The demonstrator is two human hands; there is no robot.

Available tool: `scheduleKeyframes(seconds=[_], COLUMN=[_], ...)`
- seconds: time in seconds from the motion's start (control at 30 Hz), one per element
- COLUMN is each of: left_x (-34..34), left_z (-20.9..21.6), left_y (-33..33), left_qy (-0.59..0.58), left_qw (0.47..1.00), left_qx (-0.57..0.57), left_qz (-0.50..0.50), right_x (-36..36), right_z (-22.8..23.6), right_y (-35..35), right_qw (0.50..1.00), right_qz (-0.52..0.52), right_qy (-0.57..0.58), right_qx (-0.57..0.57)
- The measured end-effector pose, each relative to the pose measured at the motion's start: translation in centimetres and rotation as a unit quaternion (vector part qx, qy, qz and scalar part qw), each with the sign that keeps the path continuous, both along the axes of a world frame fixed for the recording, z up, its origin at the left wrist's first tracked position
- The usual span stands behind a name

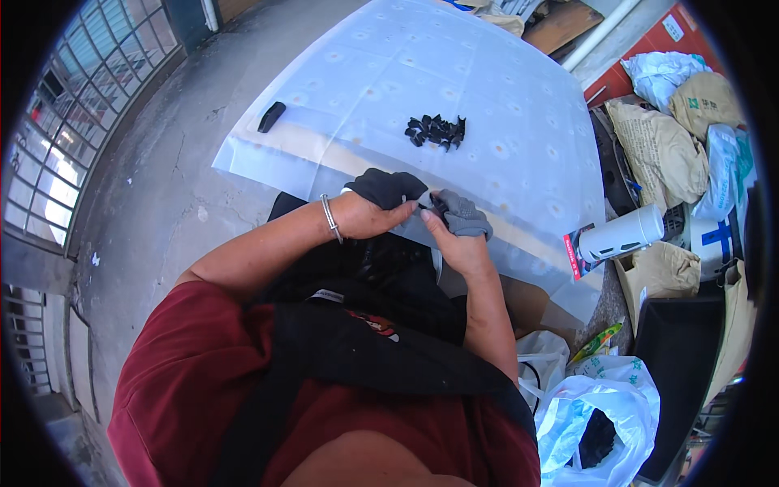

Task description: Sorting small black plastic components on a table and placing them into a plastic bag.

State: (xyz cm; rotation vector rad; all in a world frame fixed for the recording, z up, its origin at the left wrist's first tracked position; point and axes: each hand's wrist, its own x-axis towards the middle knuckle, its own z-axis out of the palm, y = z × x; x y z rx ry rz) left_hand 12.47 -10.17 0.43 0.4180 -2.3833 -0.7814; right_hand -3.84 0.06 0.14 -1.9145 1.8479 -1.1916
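grey glove [464,213] pinched by right hand [456,243], black glove [385,187] by left hand [365,216]

A rough home workshop or storage yard — bare cracked concrete floor [162,195] left of the working hands, a barred window grille [73,105] further left. Beyond the grip, a flowered plastic sheet [454,89] covers a makeshift board table. To the right, stuffed sacks [661,150], plastic bags [600,406] and a white spray can [621,234] crowd together — cluttered, not tidy.
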Motion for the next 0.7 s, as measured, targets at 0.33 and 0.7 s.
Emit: scheduleKeyframes(seconds=[0.33,0.7], left_x=[0.2,-0.1], left_z=[0.8,0.3], left_y=[0.2,-0.6], left_qy=[-0.068,-0.019], left_qw=[0.93,0.952], left_qx=[0.348,0.3], left_qz=[0.099,0.063], right_x=[2.1,1.0], right_z=[0.0,1.5], right_y=[-0.9,0.7], right_qw=[1.0,0.987], right_qz=[-0.019,-0.021], right_qy=[0.012,0.16], right_qx=[0.01,-0.024])
